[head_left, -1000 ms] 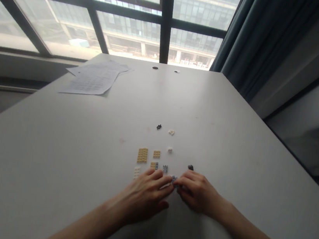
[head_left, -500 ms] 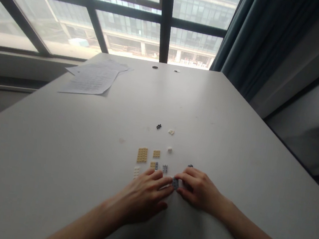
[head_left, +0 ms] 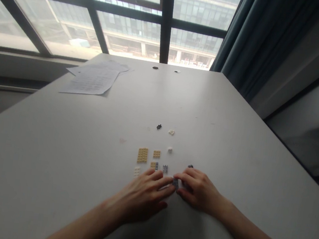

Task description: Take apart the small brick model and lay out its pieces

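Observation:
A small grey toy building brick [head_left: 175,182] lies between my two hands, low over the white table. My right hand [head_left: 199,189] pinches its right side between thumb and fingers. From the left, the fingertips of my left hand [head_left: 147,196] press against the same brick. Fingers cover much of the brick, so its full shape is hidden. Just beyond my left hand sit a tan and grey plate piece [head_left: 153,166], a grey studded piece [head_left: 165,169] and a white plate piece [head_left: 136,171], partly covered by the hand. A dark piece [head_left: 190,166] shows behind my right knuckles.
Farther out lie a large tan plate [head_left: 142,155], a smaller tan plate [head_left: 156,154], a white piece [head_left: 170,150], small black pieces [head_left: 159,127] and small cream pieces [head_left: 171,132]. Printed papers [head_left: 94,79] rest at the table's [head_left: 232,145] far left, below the window.
Around the grey brick, my left fingertips have shifted slightly right and cover more of it. My right hand stays nearly still, and the other pieces have not moved.

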`<state>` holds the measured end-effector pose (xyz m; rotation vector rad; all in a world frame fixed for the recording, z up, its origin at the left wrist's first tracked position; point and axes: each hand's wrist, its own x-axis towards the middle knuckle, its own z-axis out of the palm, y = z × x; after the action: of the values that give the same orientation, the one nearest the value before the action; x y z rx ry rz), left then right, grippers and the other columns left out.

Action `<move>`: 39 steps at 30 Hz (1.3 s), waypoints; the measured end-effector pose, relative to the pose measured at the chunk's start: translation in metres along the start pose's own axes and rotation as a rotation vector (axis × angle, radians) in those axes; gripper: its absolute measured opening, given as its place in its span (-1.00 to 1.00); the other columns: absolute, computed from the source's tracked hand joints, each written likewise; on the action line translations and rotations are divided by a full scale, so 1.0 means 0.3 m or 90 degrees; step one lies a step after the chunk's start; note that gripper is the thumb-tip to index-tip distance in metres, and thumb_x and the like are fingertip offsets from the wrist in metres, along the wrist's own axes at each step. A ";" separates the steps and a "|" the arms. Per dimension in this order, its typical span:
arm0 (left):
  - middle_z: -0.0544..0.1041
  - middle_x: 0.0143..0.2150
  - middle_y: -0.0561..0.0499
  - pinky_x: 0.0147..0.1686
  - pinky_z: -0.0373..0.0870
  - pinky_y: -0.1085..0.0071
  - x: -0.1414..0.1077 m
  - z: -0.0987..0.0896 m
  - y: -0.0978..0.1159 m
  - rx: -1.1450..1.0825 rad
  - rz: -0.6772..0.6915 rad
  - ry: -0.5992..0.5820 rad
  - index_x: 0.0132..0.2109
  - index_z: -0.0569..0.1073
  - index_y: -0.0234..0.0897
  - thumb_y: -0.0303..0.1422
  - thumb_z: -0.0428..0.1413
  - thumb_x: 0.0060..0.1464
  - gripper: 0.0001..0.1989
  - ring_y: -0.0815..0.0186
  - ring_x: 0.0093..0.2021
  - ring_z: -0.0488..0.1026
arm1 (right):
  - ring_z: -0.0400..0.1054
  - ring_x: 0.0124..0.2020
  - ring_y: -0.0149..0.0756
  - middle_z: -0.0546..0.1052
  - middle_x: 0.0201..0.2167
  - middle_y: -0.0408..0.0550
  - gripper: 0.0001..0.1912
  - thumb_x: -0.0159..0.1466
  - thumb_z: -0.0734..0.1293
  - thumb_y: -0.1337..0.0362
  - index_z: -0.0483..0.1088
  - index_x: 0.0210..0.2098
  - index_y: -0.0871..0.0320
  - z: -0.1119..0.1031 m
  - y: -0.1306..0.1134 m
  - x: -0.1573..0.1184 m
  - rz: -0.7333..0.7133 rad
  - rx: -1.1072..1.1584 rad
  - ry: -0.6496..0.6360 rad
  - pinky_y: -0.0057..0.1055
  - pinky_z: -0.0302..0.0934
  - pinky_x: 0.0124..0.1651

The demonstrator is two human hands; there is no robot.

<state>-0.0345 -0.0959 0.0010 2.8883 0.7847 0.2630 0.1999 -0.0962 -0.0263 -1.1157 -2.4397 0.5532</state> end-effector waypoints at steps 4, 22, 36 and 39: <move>0.45 0.04 -0.09 -0.14 0.33 0.25 -0.016 -0.019 -0.030 0.034 0.003 0.114 0.12 0.33 -0.17 -0.30 0.04 0.19 -0.65 0.21 -0.12 0.38 | 0.37 -0.24 -0.23 0.49 -0.24 0.00 -0.70 0.25 0.31 0.25 0.38 -0.01 0.12 0.004 0.003 -0.003 -0.009 -0.003 0.037 -0.33 0.28 -0.16; 0.49 -0.13 -0.04 -0.19 0.47 0.28 -0.120 -0.038 -0.308 0.008 -0.293 0.364 -0.09 0.45 -0.22 -0.31 0.04 0.19 -0.82 0.22 -0.13 0.42 | 0.32 -0.40 -0.30 0.45 -0.37 -0.06 -0.83 0.24 0.28 0.31 0.43 -0.18 0.15 -0.074 0.093 -0.001 0.197 -0.020 0.274 -0.40 0.28 -0.37; 0.49 -0.17 -0.05 -0.24 0.47 0.31 -0.151 0.016 -0.358 0.001 -0.341 0.381 -0.15 0.48 -0.23 -0.31 0.03 0.19 -0.82 0.23 -0.16 0.42 | 0.34 -0.35 -0.33 0.47 -0.23 -0.05 -0.65 0.13 0.21 0.51 0.44 -0.14 0.13 -0.050 0.087 0.008 0.165 0.031 0.203 -0.40 0.30 -0.28; 0.50 -0.18 -0.06 -0.14 0.44 0.26 -0.148 0.017 -0.356 0.023 -0.296 0.363 -0.16 0.48 -0.25 -0.34 0.03 0.19 -0.83 0.23 -0.15 0.41 | 0.35 -0.31 -0.31 0.46 -0.21 -0.04 -0.62 0.10 0.22 0.53 0.44 -0.14 0.13 -0.042 0.082 0.009 0.149 0.034 0.181 -0.37 0.31 -0.24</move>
<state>-0.1234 -0.0278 -0.0287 2.5623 1.5180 1.0360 0.2199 -0.0769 -0.0276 -1.3656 -2.0567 0.4872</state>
